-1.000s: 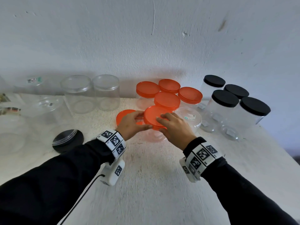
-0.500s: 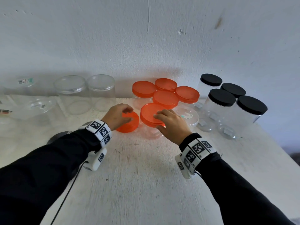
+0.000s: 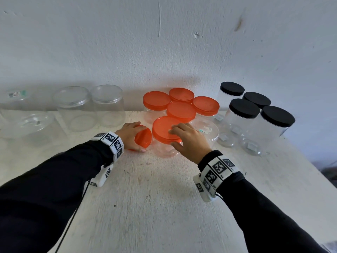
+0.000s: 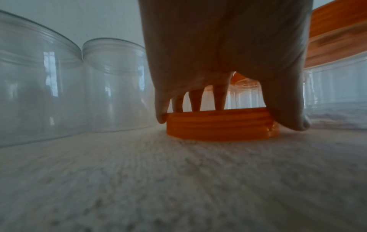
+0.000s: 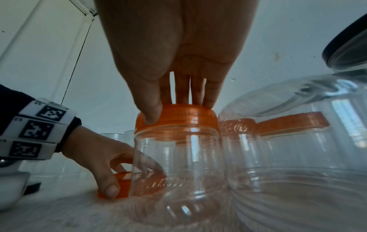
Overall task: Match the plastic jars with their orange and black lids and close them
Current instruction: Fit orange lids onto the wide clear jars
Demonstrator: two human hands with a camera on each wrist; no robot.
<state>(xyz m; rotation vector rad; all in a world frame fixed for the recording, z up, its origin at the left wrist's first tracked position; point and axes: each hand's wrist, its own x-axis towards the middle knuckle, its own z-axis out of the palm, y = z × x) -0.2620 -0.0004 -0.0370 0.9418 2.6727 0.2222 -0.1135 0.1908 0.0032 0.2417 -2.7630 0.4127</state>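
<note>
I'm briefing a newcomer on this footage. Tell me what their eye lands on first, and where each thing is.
The cluster of orange-lidded jars against the wall at centre stands out first, with the black-lidded jars grouped to its right. In front, the right hand grips the orange lid on the nearest clear jar, while the left hand holds a loose orange lid lying on the white table. Open clear jars stand at the left.

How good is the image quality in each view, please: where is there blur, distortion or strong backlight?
Head view: evenly lit, wide-angle bending at the edges, the sleeves slightly smeared. Left wrist view: the left hand is a dark backlit shape over the loose orange lid, and the table in front is blurred. Right wrist view: the right hand is shaded, bright reflections streak the clear jar, and nearby jars bulge.
</note>
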